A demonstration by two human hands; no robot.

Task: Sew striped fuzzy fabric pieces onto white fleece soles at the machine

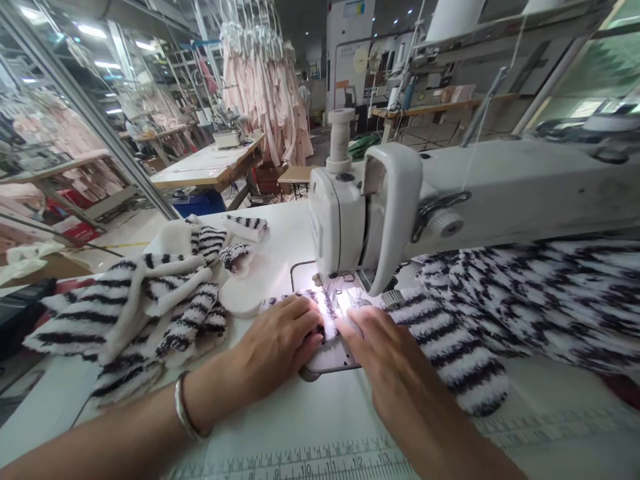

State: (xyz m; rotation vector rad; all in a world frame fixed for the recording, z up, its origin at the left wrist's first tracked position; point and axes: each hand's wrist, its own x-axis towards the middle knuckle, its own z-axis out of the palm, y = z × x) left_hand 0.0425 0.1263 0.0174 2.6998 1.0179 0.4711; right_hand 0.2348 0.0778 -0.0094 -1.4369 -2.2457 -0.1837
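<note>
My left hand lies flat on a small piece of fuzzy black-and-white striped fabric at the needle of a white sewing machine, fingers pressed down on it. My right hand rests just right of the needle, fingers stretched forward and pressing the same fabric onto the lit needle plate. A silver bangle circles my left wrist. The needle itself is hidden in the glare of the machine's lamp.
A heap of striped fuzzy pieces lies on the white table to the left. A large striped mass fills the right under the machine arm. A ruler strip runs along the near edge. Pink garments hang behind.
</note>
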